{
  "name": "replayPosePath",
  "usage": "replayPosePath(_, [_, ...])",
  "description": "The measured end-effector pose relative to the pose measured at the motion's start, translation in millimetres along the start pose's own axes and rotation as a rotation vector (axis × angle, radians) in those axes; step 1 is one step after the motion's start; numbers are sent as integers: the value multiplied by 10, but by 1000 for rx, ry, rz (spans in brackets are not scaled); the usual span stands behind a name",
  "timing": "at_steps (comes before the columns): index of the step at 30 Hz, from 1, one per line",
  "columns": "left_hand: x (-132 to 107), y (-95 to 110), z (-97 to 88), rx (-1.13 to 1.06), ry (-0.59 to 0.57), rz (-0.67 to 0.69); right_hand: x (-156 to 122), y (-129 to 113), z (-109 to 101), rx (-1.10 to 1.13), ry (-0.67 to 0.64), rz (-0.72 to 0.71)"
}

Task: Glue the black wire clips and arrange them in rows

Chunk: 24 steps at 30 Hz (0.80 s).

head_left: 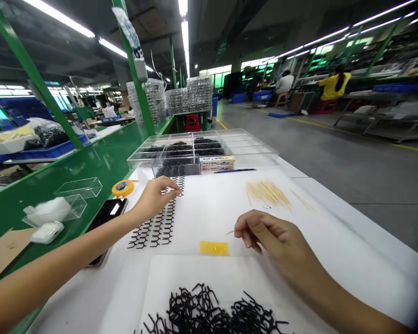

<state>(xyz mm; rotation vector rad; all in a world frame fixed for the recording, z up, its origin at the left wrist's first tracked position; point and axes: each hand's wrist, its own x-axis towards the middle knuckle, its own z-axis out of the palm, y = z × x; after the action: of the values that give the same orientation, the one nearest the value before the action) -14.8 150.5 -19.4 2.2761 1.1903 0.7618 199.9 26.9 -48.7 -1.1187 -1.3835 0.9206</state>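
Judged best here: a light pinch and a raised left wrist, so the rows of black forked pieces (156,227) on the white surface (205,204) stay undisturbed. The right hand's (271,232) grip is clamped on a toothpick (230,232) near the yellow strip (213,248), its long axis nearly crosswise, free tip pointing left. The left hand's (158,197) fingertips reach the rows' right edge; whether they pinch a piece, I cannot tell.

Rowed pieces (156,227) left (phone (107,212) farther left), toothpicks (270,193) right
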Motion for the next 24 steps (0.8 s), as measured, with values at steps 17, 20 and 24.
replayPosePath(17, [126, -317, 101, 462, -30, 157, -17, -6, 58, 55, -29, -101])
replayPosePath(20, [141, -301, 109, 501, -21, 174, -18, -6, 57, 54, -32, -101])
replayPosePath(24, [148, -297, 108, 548, -20, 196, -12, 1, 53, 55, -37, -92])
